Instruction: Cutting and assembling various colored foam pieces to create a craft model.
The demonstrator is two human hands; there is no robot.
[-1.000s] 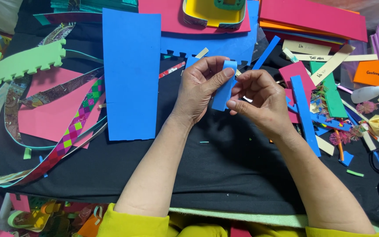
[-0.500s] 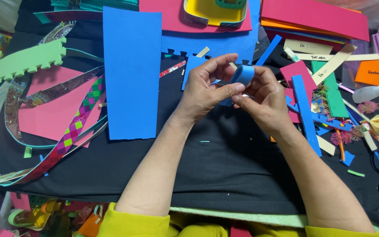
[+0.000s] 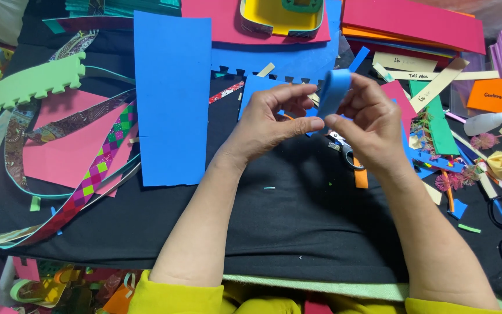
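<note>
Both hands, left hand (image 3: 271, 119) and right hand (image 3: 370, 125), pinch a curled blue foam strip (image 3: 333, 92) between fingertips, raised above the black surface (image 3: 297, 221), near a blue foam sheet (image 3: 172, 99).

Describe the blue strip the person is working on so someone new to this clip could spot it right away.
Start at the black cloth covering the table, then go to the two hands meeting above its middle. The blue foam strip is pinched between the left hand and right hand. Unlike the flat blue sheet beside it, it is narrow and bent into a curl.
</note>
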